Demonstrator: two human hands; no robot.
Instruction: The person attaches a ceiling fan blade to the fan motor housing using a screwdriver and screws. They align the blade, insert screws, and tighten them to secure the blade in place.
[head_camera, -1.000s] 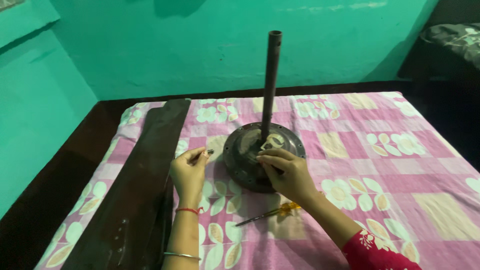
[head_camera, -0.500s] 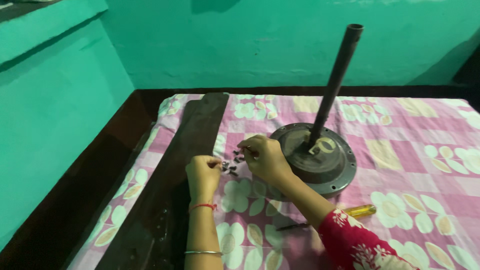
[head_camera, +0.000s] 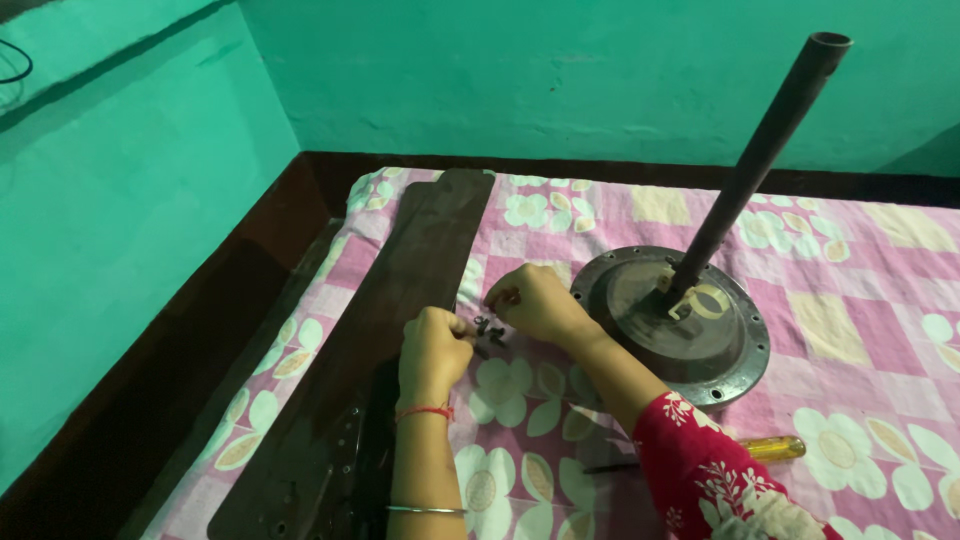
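My left hand (head_camera: 432, 350) and my right hand (head_camera: 530, 302) meet over a small cluster of dark screws (head_camera: 489, 331) lying on the pink flowered bedsheet (head_camera: 880, 300). Both hands have their fingers pinched at the screws; whether either holds one I cannot tell. A long dark fan blade (head_camera: 390, 330) lies just left of my left hand. To the right of my right hand sits a round dark fan motor body (head_camera: 690, 330) with a tall rod (head_camera: 760, 160) standing tilted from its centre.
A yellow-handled screwdriver (head_camera: 770, 448) lies on the sheet near my right forearm. Teal walls (head_camera: 120, 200) close in at the left and back. The bed's dark wooden edge (head_camera: 230, 330) runs along the left side.
Both hands left the motor body and moved left to the screws beside the blade. The view swung left and closer.
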